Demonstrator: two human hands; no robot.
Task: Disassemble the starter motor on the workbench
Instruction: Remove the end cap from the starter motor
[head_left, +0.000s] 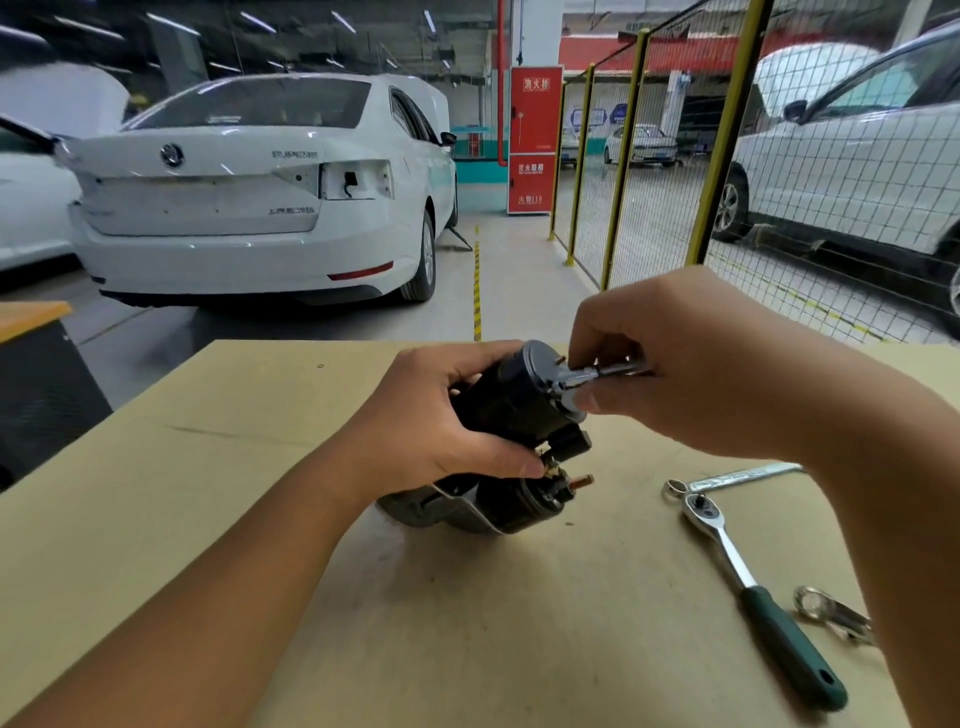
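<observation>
From the head camera, a starter motor (511, 441) sits on the cardboard-covered workbench (218, 493), slightly right of the middle of the board, tilted so that its round grey end cap faces up and to the right. Its silver mounting housing rests on the cardboard, and a copper terminal stud sticks out of the lower black cylinder toward the right.

The left hand (441, 421) wraps round the black body of the motor from the left, fingers curled over the top and thumb pressing near the terminals at the lower side. The right hand (675, 358) comes in from the right above the end cap, its fingers curled round a small chrome wrench (597, 374) whose head sits against the end cap; the thumb lies under the tool, beside the cap's edge. Whether the wrench head is seated on a fastener cannot be told.

To the right of the motor, on the cardboard, lie a ratchet wrench (748, 582) with a dark green handle, its head near a combination spanner (727, 480) that runs off under the right forearm. Another spanner (831, 613) lies near the board's right edge, beside the green handle.

Beyond the bench stands a white sedan (249, 192) with a tail-light unit missing, a red fire-hydrant cabinet (535, 140), a yellow-framed mesh fence (649, 171), and a white car (857, 145) behind the fence.
</observation>
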